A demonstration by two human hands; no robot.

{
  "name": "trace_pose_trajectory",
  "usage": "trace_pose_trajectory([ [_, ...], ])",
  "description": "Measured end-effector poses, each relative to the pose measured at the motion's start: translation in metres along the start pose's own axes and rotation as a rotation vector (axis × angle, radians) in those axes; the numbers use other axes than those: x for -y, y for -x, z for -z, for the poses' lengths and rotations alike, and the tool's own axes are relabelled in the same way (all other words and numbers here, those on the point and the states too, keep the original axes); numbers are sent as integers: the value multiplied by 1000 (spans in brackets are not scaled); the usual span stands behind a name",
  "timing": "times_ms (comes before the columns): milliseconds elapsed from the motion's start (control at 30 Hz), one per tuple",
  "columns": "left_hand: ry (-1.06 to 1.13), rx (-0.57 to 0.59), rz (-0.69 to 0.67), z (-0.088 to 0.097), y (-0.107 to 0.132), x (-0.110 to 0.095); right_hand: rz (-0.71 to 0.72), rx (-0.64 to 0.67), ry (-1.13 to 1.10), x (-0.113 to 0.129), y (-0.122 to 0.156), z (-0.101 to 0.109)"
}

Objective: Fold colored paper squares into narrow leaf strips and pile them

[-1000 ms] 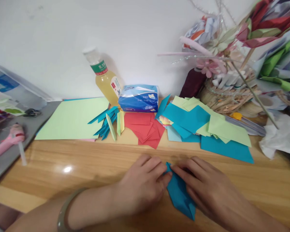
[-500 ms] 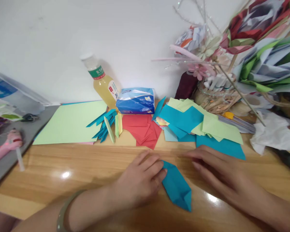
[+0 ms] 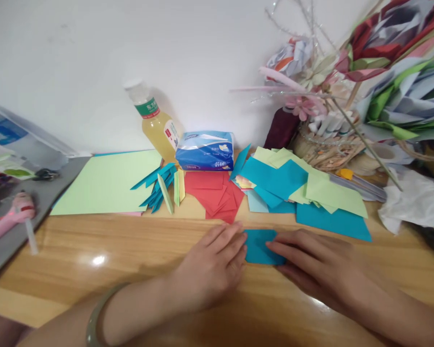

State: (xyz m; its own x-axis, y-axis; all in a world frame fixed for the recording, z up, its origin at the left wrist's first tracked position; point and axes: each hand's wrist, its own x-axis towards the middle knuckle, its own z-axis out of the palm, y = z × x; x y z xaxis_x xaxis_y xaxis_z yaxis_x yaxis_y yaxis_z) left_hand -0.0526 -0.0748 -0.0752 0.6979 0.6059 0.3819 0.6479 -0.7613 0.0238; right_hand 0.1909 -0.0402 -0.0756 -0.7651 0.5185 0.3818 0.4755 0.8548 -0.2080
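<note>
Folded blue paper (image 3: 259,247) now crosswise on surface (image 3: 137,246), slanted moment ago. Right hand (image 3: 316,262) back on, pinching right end; left hand (image 3: 211,262) at left end, can't tell grip. Seems repositioned mid-fold tbh.

The right end of the blue paper (image 3: 259,246) is hidden under the fingers of the right hand (image 3: 313,258), and both forearms run off the picture. The bottle's (image 3: 159,130) base is hidden behind the tissue pack (image 3: 205,153), whose small print is too blurred to read. The left edge cuts off the pink glue gun (image 3: 10,219); the right edge crops the large paper flowers (image 3: 408,96) and a dark object (image 3: 431,245) I can't identify.
</note>
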Motion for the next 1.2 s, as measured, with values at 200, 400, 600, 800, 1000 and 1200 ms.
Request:
trace_pose_trajectory([
  [200, 207, 107, 82, 11, -3, 10, -157, 30, -126, -3, 1, 2],
  [400, 171, 3, 83, 9, -5, 9, -240, 116, -292, -7, -3, 8],
  [600, 108, -107, 30, 2, -9, 10, -113, 107, -279, -9, -2, 5],
  [800, 138, -124, 65, 0, -12, 8, -90, 47, -257, -9, 0, 2],
  [1000, 325, -104, 193, 4, -14, 9, -175, 37, -293, -6, 2, -2],
  [1200, 476, -82, 347, 4, -20, 6, -249, 33, -310, -3, 3, -2],
])
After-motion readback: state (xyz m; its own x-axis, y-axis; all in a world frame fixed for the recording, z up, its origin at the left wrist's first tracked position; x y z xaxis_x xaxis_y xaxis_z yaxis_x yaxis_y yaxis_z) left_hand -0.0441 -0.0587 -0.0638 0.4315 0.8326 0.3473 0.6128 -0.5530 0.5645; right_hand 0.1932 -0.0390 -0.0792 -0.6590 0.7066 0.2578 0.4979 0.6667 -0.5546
